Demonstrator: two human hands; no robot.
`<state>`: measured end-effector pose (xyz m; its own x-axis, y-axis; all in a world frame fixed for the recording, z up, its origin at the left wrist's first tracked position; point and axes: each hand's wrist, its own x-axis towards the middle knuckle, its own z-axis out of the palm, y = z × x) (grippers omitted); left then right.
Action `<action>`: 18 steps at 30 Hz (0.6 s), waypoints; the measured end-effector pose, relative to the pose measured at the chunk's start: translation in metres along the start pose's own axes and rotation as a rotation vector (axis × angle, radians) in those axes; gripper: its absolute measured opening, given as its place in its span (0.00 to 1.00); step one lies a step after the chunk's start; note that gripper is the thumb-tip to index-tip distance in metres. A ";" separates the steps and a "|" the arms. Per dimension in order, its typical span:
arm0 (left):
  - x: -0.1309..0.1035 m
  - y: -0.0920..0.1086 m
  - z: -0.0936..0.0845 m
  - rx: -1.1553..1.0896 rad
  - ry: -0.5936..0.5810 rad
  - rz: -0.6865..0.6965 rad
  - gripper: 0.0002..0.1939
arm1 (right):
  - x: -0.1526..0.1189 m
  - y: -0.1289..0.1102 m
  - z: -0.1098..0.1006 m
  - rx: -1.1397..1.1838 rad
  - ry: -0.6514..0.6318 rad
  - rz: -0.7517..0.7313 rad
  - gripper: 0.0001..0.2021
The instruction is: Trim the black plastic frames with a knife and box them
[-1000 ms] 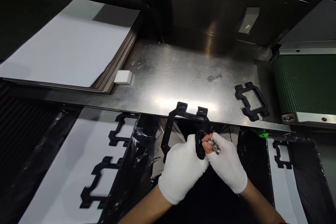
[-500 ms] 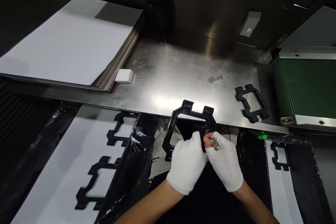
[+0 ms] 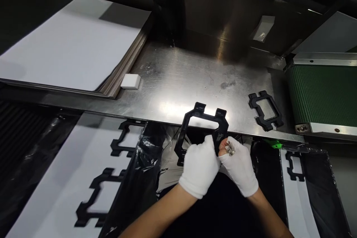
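My left hand, in a white glove, grips a black frame-shaped part by its near right side. The part is tilted up, with two tabs along its top edge, just over the front edge of the bench. Close beside it, my right hand, also gloved with bare fingertips, is curled around small shiny metal pieces. Its thumb and finger are beside the right side of the black part; whether they touch it is hard to tell. The kind of metal pieces cannot be made out.
Another black frame lies on the steel bench, near a green conveyor belt. A stack of white sheets and a white block are at left. More black frames lie on white sheet below. A green-handled tool is at right.
The black part in my left hand has tipped and risen slightly. My right hand has turned a little, showing more of the metal pieces. The whole view has shifted slightly.
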<state>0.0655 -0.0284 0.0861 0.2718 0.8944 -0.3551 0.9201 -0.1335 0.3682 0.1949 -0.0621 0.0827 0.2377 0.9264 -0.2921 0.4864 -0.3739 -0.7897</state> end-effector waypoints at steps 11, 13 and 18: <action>0.016 -0.030 -0.048 -1.264 -0.356 0.111 0.08 | 0.013 0.043 -0.073 -0.088 0.086 -0.059 0.24; 0.027 -0.030 -0.046 -1.350 -0.383 0.130 0.09 | 0.017 0.038 -0.077 -0.073 -0.018 -0.050 0.21; 0.053 -0.031 -0.034 -1.498 -0.423 0.192 0.08 | 0.040 0.030 -0.072 -0.069 -0.156 -0.123 0.20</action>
<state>0.0415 0.0375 0.0850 0.6400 0.7003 -0.3162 -0.1730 0.5323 0.8287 0.2798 -0.0395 0.0861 0.0424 0.9590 -0.2801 0.5611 -0.2548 -0.7875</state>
